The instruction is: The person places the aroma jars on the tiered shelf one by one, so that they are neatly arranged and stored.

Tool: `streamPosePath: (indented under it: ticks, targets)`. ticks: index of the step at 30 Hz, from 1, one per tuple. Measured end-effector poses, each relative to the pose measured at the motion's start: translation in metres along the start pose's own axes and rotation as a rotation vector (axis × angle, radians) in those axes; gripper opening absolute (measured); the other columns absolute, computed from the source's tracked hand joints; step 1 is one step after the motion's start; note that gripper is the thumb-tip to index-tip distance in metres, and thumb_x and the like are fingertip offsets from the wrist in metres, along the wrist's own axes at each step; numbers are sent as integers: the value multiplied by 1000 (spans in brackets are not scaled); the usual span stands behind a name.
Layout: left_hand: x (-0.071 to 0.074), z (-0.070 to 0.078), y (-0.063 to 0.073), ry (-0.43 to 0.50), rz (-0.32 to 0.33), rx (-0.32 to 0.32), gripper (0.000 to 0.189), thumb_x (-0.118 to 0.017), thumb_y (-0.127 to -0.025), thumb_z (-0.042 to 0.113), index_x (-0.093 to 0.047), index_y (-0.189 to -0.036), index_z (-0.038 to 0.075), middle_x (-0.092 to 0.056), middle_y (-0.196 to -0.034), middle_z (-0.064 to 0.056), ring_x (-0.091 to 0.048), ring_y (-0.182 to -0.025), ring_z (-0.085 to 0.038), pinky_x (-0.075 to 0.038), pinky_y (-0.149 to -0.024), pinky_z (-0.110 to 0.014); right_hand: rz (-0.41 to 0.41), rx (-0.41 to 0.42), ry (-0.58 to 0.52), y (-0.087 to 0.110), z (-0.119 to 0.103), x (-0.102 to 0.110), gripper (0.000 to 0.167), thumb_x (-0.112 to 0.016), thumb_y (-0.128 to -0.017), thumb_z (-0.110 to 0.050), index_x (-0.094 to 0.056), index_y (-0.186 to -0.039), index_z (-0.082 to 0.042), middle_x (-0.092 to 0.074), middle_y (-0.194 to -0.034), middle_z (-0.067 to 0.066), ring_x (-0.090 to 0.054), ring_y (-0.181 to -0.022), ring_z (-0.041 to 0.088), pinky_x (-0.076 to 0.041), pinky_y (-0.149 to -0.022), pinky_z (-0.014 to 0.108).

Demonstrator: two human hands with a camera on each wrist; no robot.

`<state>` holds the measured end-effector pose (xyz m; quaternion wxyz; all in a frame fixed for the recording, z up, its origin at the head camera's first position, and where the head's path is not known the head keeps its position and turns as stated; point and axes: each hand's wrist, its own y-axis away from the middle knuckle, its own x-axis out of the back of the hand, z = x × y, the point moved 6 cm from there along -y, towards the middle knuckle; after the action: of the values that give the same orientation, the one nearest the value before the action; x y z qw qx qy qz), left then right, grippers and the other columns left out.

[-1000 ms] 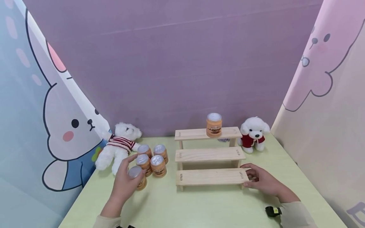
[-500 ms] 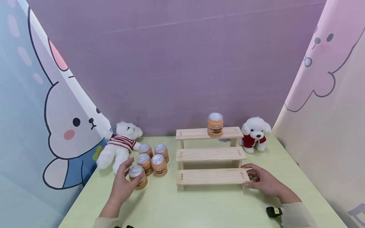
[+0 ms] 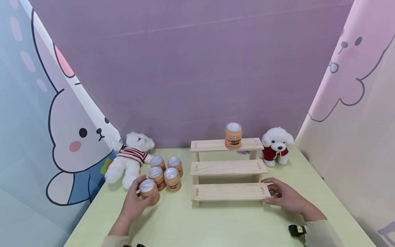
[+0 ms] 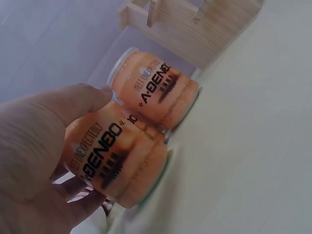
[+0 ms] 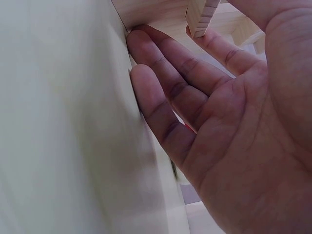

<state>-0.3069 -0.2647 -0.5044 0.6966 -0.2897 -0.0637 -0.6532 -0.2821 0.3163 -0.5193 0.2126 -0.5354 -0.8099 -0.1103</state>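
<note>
Head view: high, near side, facing far-down over pale green tabletop; wrist views: close, tilted; all share pale wooden three-tier stand.

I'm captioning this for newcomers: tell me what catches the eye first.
Probably the lone orange can on the top step of the wooden rack. Next, the left hand gripping the front can of five left of the rack. A white toy bear is left of those cans, a toy dog right of the rack.
</note>
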Motion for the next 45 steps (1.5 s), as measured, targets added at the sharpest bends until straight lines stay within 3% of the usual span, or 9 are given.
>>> streamPosePath:
  ticks: [4, 12, 20, 28, 37, 45]
  targets:
    - [-1, -7, 0, -23, -11, 19, 85, -89, -87, 18, -40, -154, 4, -53, -145, -22, -51, -128, -32, -48, -101, -55, 3, 8, 1, 0, -2, 0, 67, -82, -92, -16, -46, -147, -1, -71, -120, 17, -69, -101, 23, -58, -78, 30]
    - [-3, -17, 3, -22, -27, 42, 83, -91, -84, 17, -44, -150, 6, -58, -139, -19, -59, -120, -33, -55, -91, -31, 5, -6, 2, 1, -2, -1, 67, -82, -92, -16, -47, -146, -1, -71, -120, 17, -69, -101, 23, -57, -78, 30]
    - [-1, -18, 4, -44, -25, 77, 78, -91, -85, 24, -46, -148, 9, -60, -137, -15, -59, -121, -30, -54, -95, -35, -5, 16, -16, 1, -3, -2, 66, -81, -93, -13, -46, -147, 0, -71, -120, 19, -70, -99, 25, -59, -78, 31]
    - [-1, -15, 4, -65, -19, 79, 76, -90, -86, 25, -47, -147, 8, -60, -137, -16, -59, -123, -31, -52, -101, -48, 3, 23, -17, 1, 1, -1, 66, -81, -93, -13, -45, -147, 0, -71, -120, 19, -70, -100, 23, -59, -79, 32]
    - [-1, -15, 3, -53, -19, 83, 76, -91, -85, 25, -48, -145, 7, -61, -133, -16, -58, -120, -27, -52, -99, -39, 5, 23, -11, 1, 3, 0, 67, -81, -93, -14, -46, -148, -1, -71, -121, 18, -70, -101, 22, -59, -78, 31]
    - [-2, -19, 3, -16, -46, 79, 80, -91, -85, 17, -44, -148, 5, -57, -139, -19, -59, -123, -36, -49, -104, -53, 4, 21, -23, 1, 3, 0, 67, -82, -92, -14, -46, -147, 0, -71, -121, 19, -70, -101, 24, -59, -79, 31]
